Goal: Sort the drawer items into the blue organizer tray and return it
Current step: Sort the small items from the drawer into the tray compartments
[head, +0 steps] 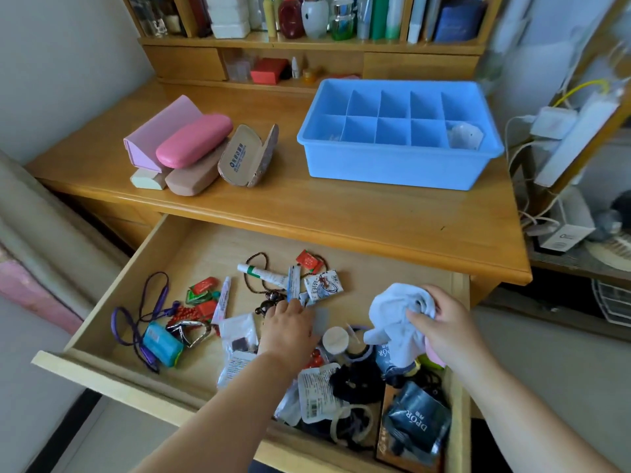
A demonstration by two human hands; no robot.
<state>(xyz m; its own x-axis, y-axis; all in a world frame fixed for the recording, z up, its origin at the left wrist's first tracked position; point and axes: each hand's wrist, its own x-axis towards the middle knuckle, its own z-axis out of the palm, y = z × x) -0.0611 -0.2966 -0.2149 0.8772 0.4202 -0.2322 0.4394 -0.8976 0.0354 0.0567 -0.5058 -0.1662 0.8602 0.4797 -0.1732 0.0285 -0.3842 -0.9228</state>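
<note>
pale cloth (397, 312) in right hand (444, 327) (bunched)

Smooth plastic tray (392, 165), glossy wooden desk (341, 206), soft cloth (396, 312).

1 head-worn wide-angle view looks forward and down from close above the open drawer (191, 254), taking in the desk top (341, 203) and, farther back, the shelf (307, 44).

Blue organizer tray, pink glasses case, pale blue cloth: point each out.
blue organizer tray (392, 170), head view, front wall.
pink glasses case (194, 139), head view, middle of lid.
pale blue cloth (397, 310), head view, bunched upper part.
</note>
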